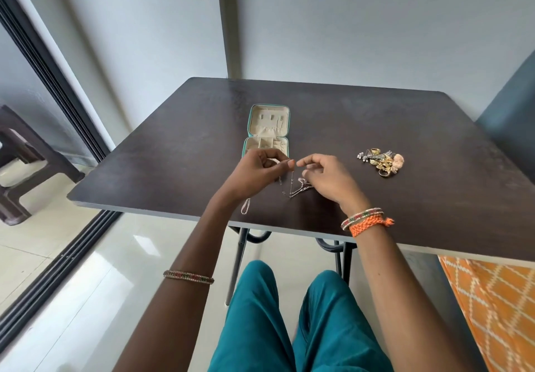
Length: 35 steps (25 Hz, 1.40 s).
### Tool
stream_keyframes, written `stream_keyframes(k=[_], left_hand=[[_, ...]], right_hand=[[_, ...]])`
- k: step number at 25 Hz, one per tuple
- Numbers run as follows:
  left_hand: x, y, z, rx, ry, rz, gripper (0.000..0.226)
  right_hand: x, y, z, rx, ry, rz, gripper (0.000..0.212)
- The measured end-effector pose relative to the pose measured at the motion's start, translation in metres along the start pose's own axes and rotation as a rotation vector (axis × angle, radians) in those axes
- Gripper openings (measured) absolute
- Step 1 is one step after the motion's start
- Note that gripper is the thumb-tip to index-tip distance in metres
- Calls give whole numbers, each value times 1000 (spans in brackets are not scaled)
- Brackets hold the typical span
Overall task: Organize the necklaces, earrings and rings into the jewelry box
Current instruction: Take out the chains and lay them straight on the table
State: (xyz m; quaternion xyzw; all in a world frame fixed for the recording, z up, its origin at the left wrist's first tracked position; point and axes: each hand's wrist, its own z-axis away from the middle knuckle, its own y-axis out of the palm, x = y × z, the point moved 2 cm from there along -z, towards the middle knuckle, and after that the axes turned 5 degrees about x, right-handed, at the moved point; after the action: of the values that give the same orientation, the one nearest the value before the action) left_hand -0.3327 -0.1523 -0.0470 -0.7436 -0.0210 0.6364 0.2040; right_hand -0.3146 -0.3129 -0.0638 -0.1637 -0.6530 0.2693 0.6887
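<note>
I see both hands raised just above the near middle of the dark table, fingertips almost meeting. My left hand has its thumb and forefinger pinched on a thin silver chain necklace, which hangs down from the pinch to the tabletop, where more of the chain lies in small loops and a bunched strand. My right hand is curled, thumb and forefinger pressed together just beside the left fingertips; I cannot tell for certain whether they grip the same chain, though strands sit right under its fingers. A second pale chain loop lies by the left wrist near the table's front edge. The jewelry box, teal outside and cream inside, lies open flat just beyond the left hand, its lid half away from me and its lower half partly hidden by the fingers; small pieces show inside, too small to name. Well to the right sits a heap of gold and silver earrings and rings with a peach tassel. A beaded bangle is on the left forearm, and bangles with an orange braided band on the right wrist.
</note>
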Motion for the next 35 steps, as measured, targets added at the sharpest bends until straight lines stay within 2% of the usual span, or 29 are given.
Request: stream_keyframes(k=[2, 5, 6, 9, 11, 14, 17, 19, 21, 24, 27, 29, 33, 35], left_hand=[[1, 1, -1, 53, 3, -58, 19], [-5, 2, 1, 58, 27, -69, 23], [-9, 0, 2, 34, 38, -53, 24], [-19, -9, 8, -9, 55, -1, 23], [-18, -17, 18, -3, 10, 55, 26], [1, -34, 36, 8, -63, 139, 43], [19, -58, 48, -155, -26, 414, 35], [26, -68, 52, -272, 22, 653, 26], [24, -75, 51, -312, 61, 757, 30], [5, -71, 44, -237, 102, 800, 31], [-26, -58, 34, -202, 129, 610, 25], [-49, -48, 25, -145, 160, 439, 22], [-94, -31, 15, 47, 156, 166, 22], [-113, -27, 13, 132, 151, 46, 20]], right_hand=[[6, -2, 6, 53, -69, 42, 29], [24, -2, 13, 312, -218, -361, 30], [28, -3, 15, 346, -228, -415, 27], [30, -10, 18, 241, -234, -276, 12], [31, -17, 22, 145, -256, -300, 15], [34, -35, 21, 87, -269, -799, 24], [31, -58, 15, 39, -240, -1266, 27], [23, -65, 13, -17, -184, -1385, 28], [15, -63, 15, -52, -132, -1418, 28], [10, -56, 16, -79, -81, -1397, 28], [14, -49, 19, -75, -43, -1274, 28], [19, -46, 24, -32, -70, -1049, 29], [39, -41, 42, 167, -93, -422, 28], [54, -44, 51, 240, -63, -258, 24]])
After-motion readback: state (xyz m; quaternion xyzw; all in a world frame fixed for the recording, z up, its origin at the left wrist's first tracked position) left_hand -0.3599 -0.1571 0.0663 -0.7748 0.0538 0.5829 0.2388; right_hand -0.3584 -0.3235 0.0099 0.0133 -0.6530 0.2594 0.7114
